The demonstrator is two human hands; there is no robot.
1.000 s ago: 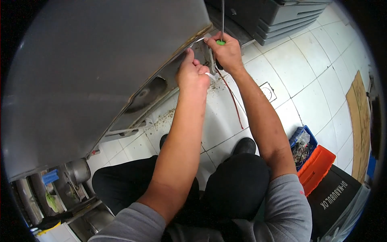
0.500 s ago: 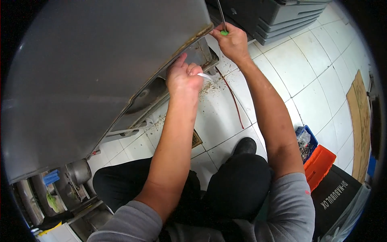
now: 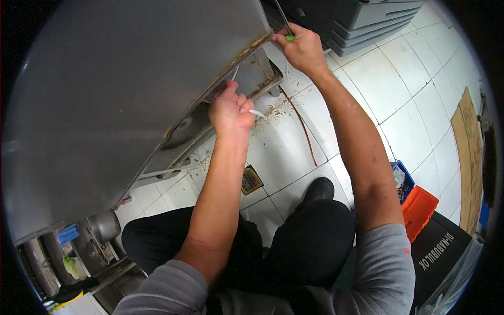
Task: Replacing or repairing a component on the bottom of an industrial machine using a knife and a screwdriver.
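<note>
My left hand (image 3: 231, 111) is closed on a thin white strip (image 3: 256, 112), possibly a cable tie. One end curls out beside the fingers, and a straight white length runs up under the panel edge. In front of me a large grey metal panel (image 3: 131, 89) has a dirty, rusty rim, with a recessed metal frame below it. My right hand (image 3: 304, 50) is at the panel's far corner, its fingertips at the rim. It grips what looks like a screwdriver (image 3: 283, 17), with a metal shaft pointing away and a bit of green showing; the rest is hidden in the palm.
Debris and a thin reddish-brown strip (image 3: 303, 126) lie on the white tiles near a floor drain (image 3: 251, 180). Grey stacked crates (image 3: 367, 31) stand far right. Near my right arm are an orange box lid (image 3: 419, 212), a blue box (image 3: 403, 181) and a black case (image 3: 438, 252).
My left hand has shifted slightly left and nearer, exposing the white length above it. My right hand stays at the corner with its tool, moved only slightly. More of the floor drain shows.
</note>
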